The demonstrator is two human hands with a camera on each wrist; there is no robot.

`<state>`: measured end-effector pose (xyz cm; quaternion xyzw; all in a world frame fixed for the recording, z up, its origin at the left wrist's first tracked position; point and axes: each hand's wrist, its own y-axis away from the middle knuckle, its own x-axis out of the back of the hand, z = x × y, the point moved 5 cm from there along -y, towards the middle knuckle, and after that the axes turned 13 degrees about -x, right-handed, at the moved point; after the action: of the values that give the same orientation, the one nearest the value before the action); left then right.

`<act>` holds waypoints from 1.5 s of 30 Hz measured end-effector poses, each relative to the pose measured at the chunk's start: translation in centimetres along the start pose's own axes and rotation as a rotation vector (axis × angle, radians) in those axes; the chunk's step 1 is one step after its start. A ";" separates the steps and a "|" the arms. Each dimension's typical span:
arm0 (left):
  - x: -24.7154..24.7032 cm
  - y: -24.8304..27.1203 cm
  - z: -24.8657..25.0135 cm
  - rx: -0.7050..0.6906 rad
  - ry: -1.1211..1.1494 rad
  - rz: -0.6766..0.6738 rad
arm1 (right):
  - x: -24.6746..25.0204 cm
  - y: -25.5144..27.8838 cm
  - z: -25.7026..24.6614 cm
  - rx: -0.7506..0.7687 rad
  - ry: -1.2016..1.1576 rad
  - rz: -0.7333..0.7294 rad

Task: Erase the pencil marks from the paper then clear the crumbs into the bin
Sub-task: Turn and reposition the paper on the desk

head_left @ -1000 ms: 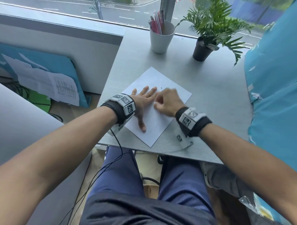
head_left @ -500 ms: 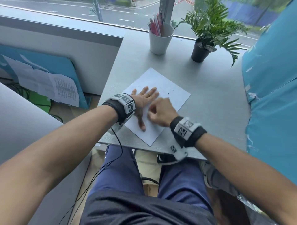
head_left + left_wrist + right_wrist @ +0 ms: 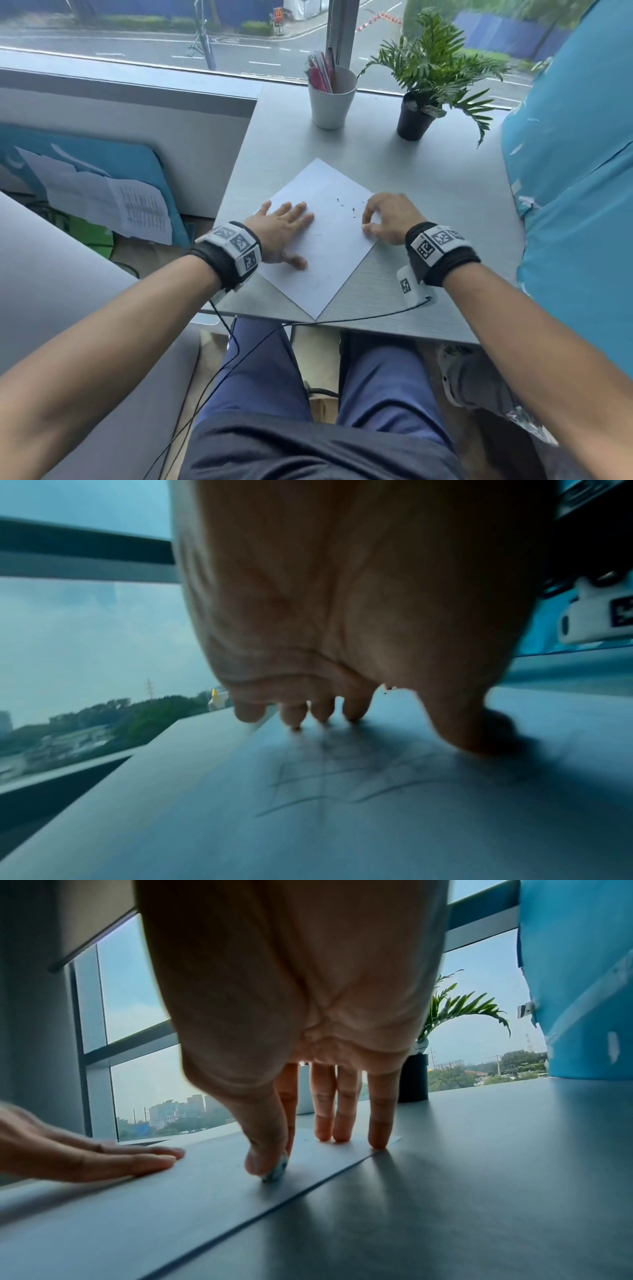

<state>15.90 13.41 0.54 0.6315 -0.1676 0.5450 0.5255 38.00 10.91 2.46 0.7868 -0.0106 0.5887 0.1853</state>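
A white sheet of paper point(image 3: 329, 246) lies cornerwise on the grey table point(image 3: 428, 212). My left hand point(image 3: 284, 226) presses flat on its left part with straight fingers; faint pencil marks point(image 3: 342, 780) show in front of the palm. My right hand point(image 3: 387, 219) is at the paper's right edge. Its thumb and forefinger pinch a small pale eraser point(image 3: 276, 1171) against the sheet, and the other fingertips point(image 3: 378, 1139) touch the paper. Dark eraser crumbs point(image 3: 346, 207) lie scattered between the two hands. No bin shows in any view.
A white cup of pens point(image 3: 330, 101) and a potted plant point(image 3: 419, 113) stand at the table's far edge by the window. A blue covered thing point(image 3: 575, 178) borders the table on the right. A black cable point(image 3: 359, 317) runs along the near edge.
My right hand has slid from beside the left hand out to the paper's right edge, which uncovered the crumbs. The left hand has stayed flat on the paper.
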 end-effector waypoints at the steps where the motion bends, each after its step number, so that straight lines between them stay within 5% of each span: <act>1: 0.1 0.4 0.9 0.007 -0.046 0.024 | -0.1 0.0 -0.1 0.008 -0.011 0.014; 7: -3.3 1.8 10.6 -0.499 0.021 0.021 | 0.1 -0.2 -0.7 0.034 0.021 0.021; 20: 0.5 -5.0 5.4 -0.406 -0.003 0.071 | 0.9 0.8 0.7 0.092 -0.019 -0.029; 28: 2.9 -5.8 -1.6 0.130 -0.004 0.143 | 0.7 0.6 0.9 0.061 -0.036 -0.049; 31: 2.8 -6.1 2.2 -0.116 -0.070 0.183 | 0.5 0.2 1.1 0.060 -0.027 -0.045; 35: 0.7 -6.6 6.1 -0.365 -0.058 0.041 | 0.6 0.2 1.0 0.063 -0.026 -0.038; 38: 1.7 -6.6 2.3 -0.250 0.002 0.089 | 0.7 0.3 0.9 0.058 -0.035 -0.046; 45: 2.8 -5.0 -6.2 0.262 0.018 0.124 | 0.9 0.7 0.5 0.019 -0.057 -0.043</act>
<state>17.66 21.60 -0.33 0.6783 -0.1291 0.5990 0.4055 38.54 10.25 3.40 0.8049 0.0070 0.5621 0.1900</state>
